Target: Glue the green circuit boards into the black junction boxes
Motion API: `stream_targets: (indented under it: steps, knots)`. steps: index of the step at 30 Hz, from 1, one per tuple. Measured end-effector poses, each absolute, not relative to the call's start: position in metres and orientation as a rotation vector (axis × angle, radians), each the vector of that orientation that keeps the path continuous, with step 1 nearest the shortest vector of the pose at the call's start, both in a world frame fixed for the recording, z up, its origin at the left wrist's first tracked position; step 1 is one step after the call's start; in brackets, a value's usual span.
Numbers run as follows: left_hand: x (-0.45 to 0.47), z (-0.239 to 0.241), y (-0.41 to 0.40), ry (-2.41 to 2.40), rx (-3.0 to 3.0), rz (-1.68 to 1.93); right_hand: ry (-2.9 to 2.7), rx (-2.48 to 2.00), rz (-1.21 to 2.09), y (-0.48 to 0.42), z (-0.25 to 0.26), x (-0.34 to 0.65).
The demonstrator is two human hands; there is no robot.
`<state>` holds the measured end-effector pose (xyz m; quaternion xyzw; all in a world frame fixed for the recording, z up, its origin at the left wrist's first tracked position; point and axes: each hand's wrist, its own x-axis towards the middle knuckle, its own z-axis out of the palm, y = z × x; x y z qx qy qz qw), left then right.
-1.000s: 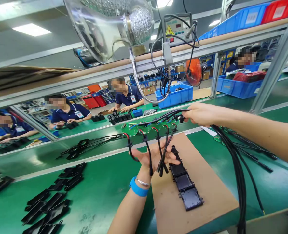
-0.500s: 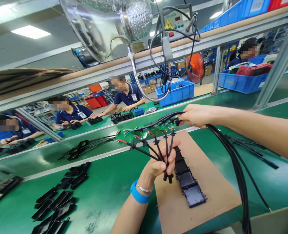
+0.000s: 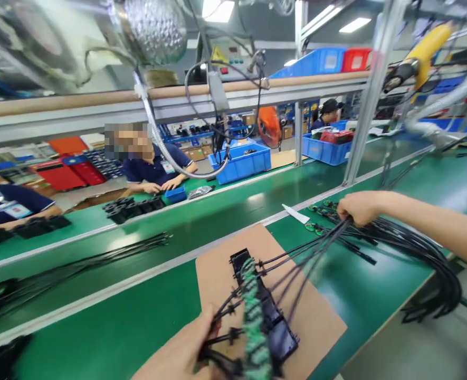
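At the bottom centre my left hand is closed around short black cables with ribbed collars. A row of green circuit boards, blurred by motion, hangs between these and several long black cables. Farther right, my right hand grips the long cables in a bundle, whose loose lengths curve down past the table edge. Below the boards, a line of black plastic housings lies on a cardboard sheet. More green boards lie near my right hand.
A white pointed strip lies by the metal ledge. Black cables and dark parts are at left. Beyond are a blue bin and a co-worker. A metal post and a hanging metal hose stand ahead.
The view has swung right. The boards and long cables now extend over the housings, my right hand has moved right along the bundle, and my left hand is lower with the short cables.
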<state>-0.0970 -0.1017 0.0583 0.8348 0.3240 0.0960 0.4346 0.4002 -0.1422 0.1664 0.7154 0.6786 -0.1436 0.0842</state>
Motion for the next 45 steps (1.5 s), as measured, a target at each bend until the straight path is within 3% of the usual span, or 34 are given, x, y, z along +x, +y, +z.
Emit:
stream_targets:
  steps: [4, 9, 13, 18, 24, 28, 34, 45]
  knots:
    - [-0.048, 0.072, -0.135, 0.896, 2.477, -0.059, 2.239, 1.953, -0.635, -0.123, 0.105, 0.355]
    - [-0.034, 0.069, -0.132, 1.011, 2.449, -0.169, 2.916, 1.257, -1.439, -0.103, 0.054, 0.268]
    - [-0.043, 0.052, -0.124, 1.083, 2.318, -0.176, 2.811, 1.375, -1.722, -0.096, 0.040, 0.240]
    - [-0.041, 0.033, -0.118, 1.182, 2.188, -0.162, 2.665, 1.511, -1.784, -0.083, 0.037, 0.229]
    - [-0.045, 0.026, -0.115, 1.171, 2.048, -0.053, 2.749, 1.756, -1.352, -0.072, 0.028, 0.213]
    - [-0.055, 0.029, -0.101, 1.032, 1.968, 0.107, 3.036, 1.563, -1.021, -0.066, 0.020, 0.213]
    - [-0.049, 0.031, -0.045, 1.408, 2.113, 0.329, 2.871, 1.801, -1.275, -0.020, 0.018, 0.237]
    - [-0.035, 0.008, -0.011, 1.743, 2.521, 0.139, 2.796, 1.936, -0.631, -0.002, 0.000, 0.247]
